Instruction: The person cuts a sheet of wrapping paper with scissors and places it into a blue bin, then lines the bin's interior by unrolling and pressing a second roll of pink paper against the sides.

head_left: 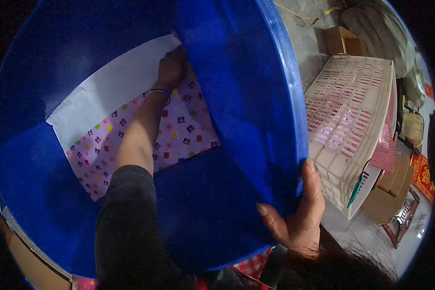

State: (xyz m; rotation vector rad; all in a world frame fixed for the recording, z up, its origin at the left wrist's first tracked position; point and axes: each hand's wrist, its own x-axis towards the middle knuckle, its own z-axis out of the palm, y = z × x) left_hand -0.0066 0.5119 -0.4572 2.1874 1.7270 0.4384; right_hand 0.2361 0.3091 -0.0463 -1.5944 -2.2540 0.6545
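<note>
A large blue tub (pixel 217 203) fills most of the view, its opening facing me. Against its inner surface lies a patterned sheet (pixel 174 135), white-pink with small colourful flower and gift motifs, and a plain white band (pixel 101 87) along its upper side. My left hand (pixel 173 67) reaches deep inside, curled at the sheet's upper right corner; its fingertips are lost in shadow. My right hand (pixel 304 217) grips the tub's rim (pixel 292 96), thumb on the inner side and a finger along the outside.
Right of the tub stands a white slatted plastic crate (pixel 343 111) with red-striped material beside it. Beyond are an open cardboard box (pixel 342 41), a pale bulky bag (pixel 379 34), flattened cardboard (pixel 389 193) and a dark red frame-like piece (pixel 403 217) on the floor.
</note>
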